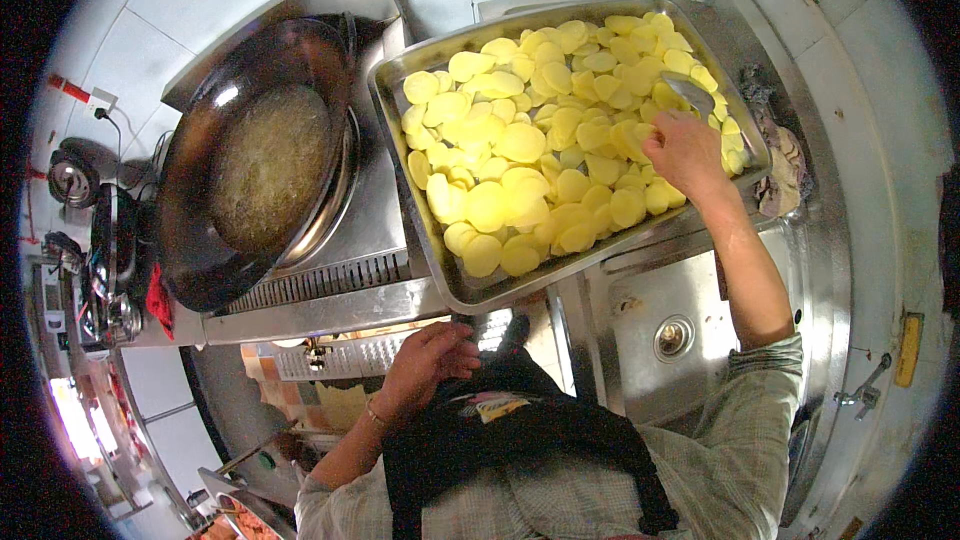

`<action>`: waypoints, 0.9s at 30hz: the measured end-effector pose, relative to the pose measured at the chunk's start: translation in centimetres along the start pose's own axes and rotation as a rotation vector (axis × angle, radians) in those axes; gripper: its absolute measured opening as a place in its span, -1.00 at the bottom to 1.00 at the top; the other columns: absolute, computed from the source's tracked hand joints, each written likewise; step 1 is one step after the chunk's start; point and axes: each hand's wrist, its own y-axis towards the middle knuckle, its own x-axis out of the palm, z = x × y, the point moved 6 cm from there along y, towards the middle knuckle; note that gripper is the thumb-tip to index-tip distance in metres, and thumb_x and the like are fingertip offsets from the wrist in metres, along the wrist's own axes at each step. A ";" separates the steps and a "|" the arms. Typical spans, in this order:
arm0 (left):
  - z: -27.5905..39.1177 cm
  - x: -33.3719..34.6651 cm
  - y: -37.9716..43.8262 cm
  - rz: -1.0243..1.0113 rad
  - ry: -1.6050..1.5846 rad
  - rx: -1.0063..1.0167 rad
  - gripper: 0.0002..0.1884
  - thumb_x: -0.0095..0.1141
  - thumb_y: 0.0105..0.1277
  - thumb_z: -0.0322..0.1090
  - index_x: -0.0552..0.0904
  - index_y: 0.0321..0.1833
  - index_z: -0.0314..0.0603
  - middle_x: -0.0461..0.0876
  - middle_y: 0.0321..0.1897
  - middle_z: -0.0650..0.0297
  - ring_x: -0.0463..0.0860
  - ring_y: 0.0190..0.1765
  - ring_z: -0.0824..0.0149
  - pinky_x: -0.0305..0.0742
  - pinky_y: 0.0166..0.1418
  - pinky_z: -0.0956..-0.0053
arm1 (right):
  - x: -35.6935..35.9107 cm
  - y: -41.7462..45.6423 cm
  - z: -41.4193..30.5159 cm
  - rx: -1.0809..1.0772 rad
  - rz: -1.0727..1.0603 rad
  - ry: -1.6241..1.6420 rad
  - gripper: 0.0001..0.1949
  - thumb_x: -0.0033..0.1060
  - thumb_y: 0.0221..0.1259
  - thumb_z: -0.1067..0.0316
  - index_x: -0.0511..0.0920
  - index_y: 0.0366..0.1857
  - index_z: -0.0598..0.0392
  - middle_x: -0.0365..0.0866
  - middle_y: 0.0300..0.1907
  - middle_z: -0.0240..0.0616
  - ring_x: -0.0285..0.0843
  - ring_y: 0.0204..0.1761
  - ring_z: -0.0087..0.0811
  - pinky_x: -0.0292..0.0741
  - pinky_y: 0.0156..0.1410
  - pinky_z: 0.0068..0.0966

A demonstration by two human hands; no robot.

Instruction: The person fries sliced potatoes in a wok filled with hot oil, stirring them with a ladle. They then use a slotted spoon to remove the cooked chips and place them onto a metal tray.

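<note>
A rectangular metal tray (431, 262) filled with thin yellow slices, which look like potato, rests beside the stove. Over the tray's right part is my right hand (686, 154), fingers curled at the slices; whether it holds a slice cannot be told. A metal utensil's rounded end (688, 94) lies on the slices just beyond that hand. My left hand (439, 360) is near my apron, below the tray's near edge, with its fingers bent and nothing visible in it. To the left, a large dark wok (184, 240) holds bubbling oil (270, 165).
A steel sink (637, 360) with a drain lies below the tray at the right, and a tap (862, 394) is by the wall. A crumpled cloth (781, 165) lies at the tray's right end. Left of the wok are a red cloth (159, 301) and dark cookware (114, 247).
</note>
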 end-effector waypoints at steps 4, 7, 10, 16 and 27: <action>-0.1 -0.1 -0.3 0.008 0.012 0.026 -0.66 0.00 0.51 -0.17 0.54 0.13 -0.31 0.69 -0.18 0.13 0.72 -0.17 0.25 0.64 -0.12 0.42 | 0.2 0.1 -1.3 0.000 -0.088 -0.036 -0.78 0.10 0.12 0.19 0.60 -0.32 0.11 0.65 -0.28 -0.06 0.63 -0.19 0.00 0.54 -0.11 -0.07; 0.2 0.2 -0.4 0.023 0.016 0.008 -0.65 -0.02 0.52 -0.16 0.54 0.14 -0.31 0.69 -0.18 0.12 0.72 -0.17 0.25 0.64 -0.13 0.41 | 0.3 0.0 -2.4 -0.082 -0.055 -0.045 -0.77 0.19 0.09 0.24 0.55 -0.22 0.10 0.63 -0.28 -0.09 0.60 -0.24 0.01 0.53 -0.18 -0.09; -0.3 -0.2 0.0 -0.010 0.023 0.016 -0.65 -0.02 0.52 -0.17 0.54 0.15 -0.31 0.70 -0.17 0.11 0.72 -0.18 0.25 0.64 -0.12 0.41 | -0.3 0.0 -4.0 -0.190 0.099 0.041 -0.73 0.19 0.11 0.20 0.55 -0.18 0.11 0.63 -0.26 -0.06 0.60 -0.25 0.03 0.52 -0.20 -0.08; -0.2 -0.5 -0.3 -0.011 -0.003 0.008 -0.66 0.00 0.51 -0.18 0.54 0.14 -0.30 0.69 -0.18 0.13 0.72 -0.18 0.25 0.65 -0.12 0.41 | -0.4 1.5 -6.5 -0.089 -0.116 0.116 -0.71 0.19 0.18 0.10 0.60 -0.39 0.16 0.61 -0.41 -0.04 0.60 -0.30 0.02 0.49 -0.22 -0.10; -0.1 -0.9 -0.8 0.001 -0.066 0.027 -0.70 -0.01 0.50 -0.24 0.55 0.13 -0.29 0.68 -0.23 0.12 0.72 -0.22 0.26 0.65 -0.17 0.43 | -2.1 -2.6 -6.1 0.018 -0.131 0.480 -0.83 0.20 0.20 0.38 0.57 -0.15 0.10 0.70 -0.33 -0.24 0.70 -0.23 -0.29 0.58 -0.08 -0.42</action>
